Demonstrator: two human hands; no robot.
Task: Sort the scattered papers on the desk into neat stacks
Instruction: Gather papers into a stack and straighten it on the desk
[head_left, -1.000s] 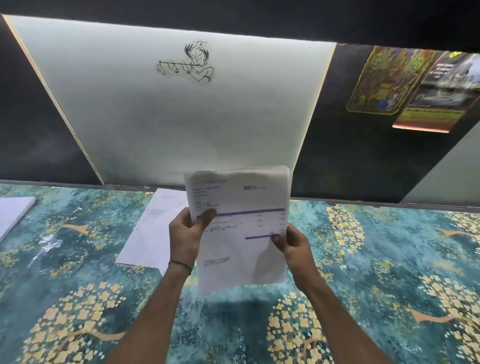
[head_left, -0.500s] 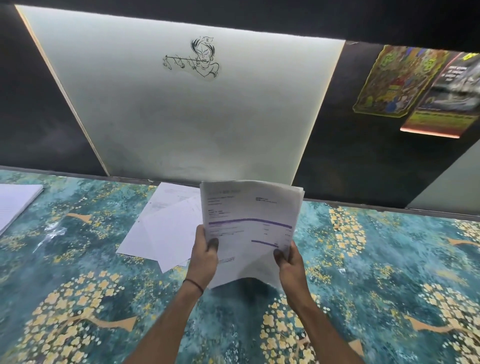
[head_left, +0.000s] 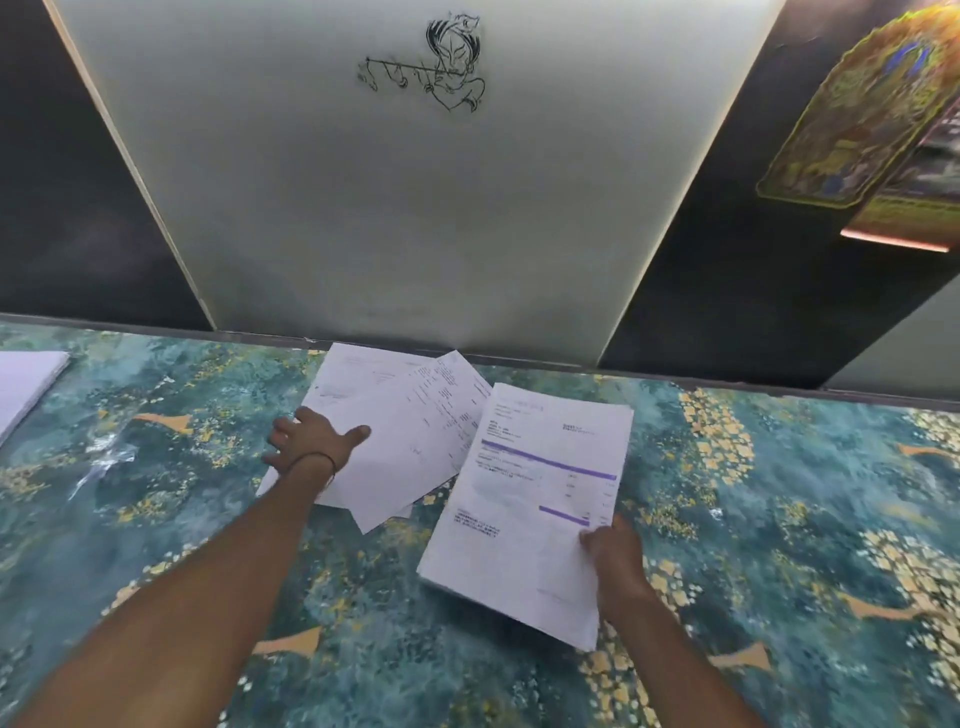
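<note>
Left hand (head_left: 311, 441) had let go of stack (head_left: 524, 499), fingers spread flat on loose sheets (head_left: 405, 431) at far edge of desk (head_left: 779, 519). Right hand (head_left: 618, 561) alone pinched its near corner, stack lowered just beside them.

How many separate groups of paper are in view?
3: a plain stack at the left edge, loose overlapping sheets under the left hand, an invoice-topped stack in the right hand. Others may be hidden.

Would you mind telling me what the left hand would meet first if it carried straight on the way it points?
The left hand lies flat on the loose sheets. Going on, it would slide across them and probably reach the white wall panel behind the desk, though depth is unclear.
</note>
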